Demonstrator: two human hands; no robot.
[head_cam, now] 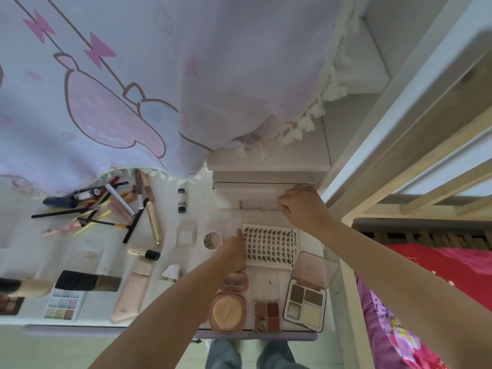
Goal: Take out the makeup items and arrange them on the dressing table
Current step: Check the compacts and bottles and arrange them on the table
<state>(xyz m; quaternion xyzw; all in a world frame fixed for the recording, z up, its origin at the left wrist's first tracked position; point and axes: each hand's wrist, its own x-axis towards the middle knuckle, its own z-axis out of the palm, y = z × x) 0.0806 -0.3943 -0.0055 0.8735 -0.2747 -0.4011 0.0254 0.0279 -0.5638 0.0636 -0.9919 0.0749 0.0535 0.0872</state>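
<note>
Two hands at centre frame: left hand (234,251) pinches the left edge of the lash tray (270,247); right hand (300,206), fingers curled, grips the drawer (262,194) edge above. Tray likely light, stiff, flat; best held by edges. Pencils (106,209) left on surface (106,241).

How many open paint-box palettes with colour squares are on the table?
5, maybe more hidden: the brown four-pan palette front right, red palette beside it, pastel palette front left, a dark palette cut off at the left edge, and a clear white-pan case mid-table.
</note>
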